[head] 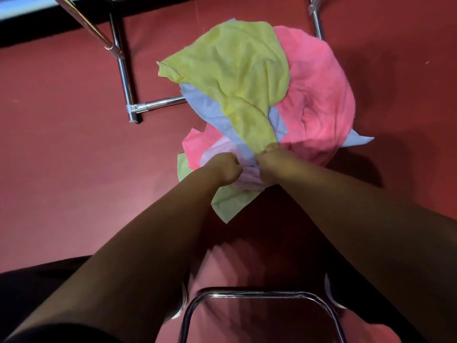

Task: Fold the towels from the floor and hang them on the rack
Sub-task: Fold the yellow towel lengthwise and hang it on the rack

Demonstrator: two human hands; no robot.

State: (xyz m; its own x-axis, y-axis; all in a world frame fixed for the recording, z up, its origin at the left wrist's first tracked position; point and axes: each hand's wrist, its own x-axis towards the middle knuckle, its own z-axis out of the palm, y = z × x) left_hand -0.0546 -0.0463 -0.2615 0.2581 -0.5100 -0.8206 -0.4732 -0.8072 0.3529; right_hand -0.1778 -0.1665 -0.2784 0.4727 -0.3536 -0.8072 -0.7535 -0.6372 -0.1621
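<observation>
A heap of towels lies on the red floor. On top is a yellow-green towel [237,70], over a light blue towel [207,107] and a bright pink towel [319,100]. A pale pink towel [247,175] and a second yellow-green towel [230,201] lie nearest me. My right hand [272,164] pinches the near corner of the top yellow-green towel. My left hand [226,167] is curled into a fist against the pale pink towel; what it holds is hidden. The chrome rack [158,105] stands behind the heap, its base bar partly covered by the towels.
Another rack leg [317,23] rises at the back right. A chrome tube loop [259,294] sits close below me between my arms. A dark ledge [37,33] runs along the back left. Open red floor [74,157] spreads to the left and right.
</observation>
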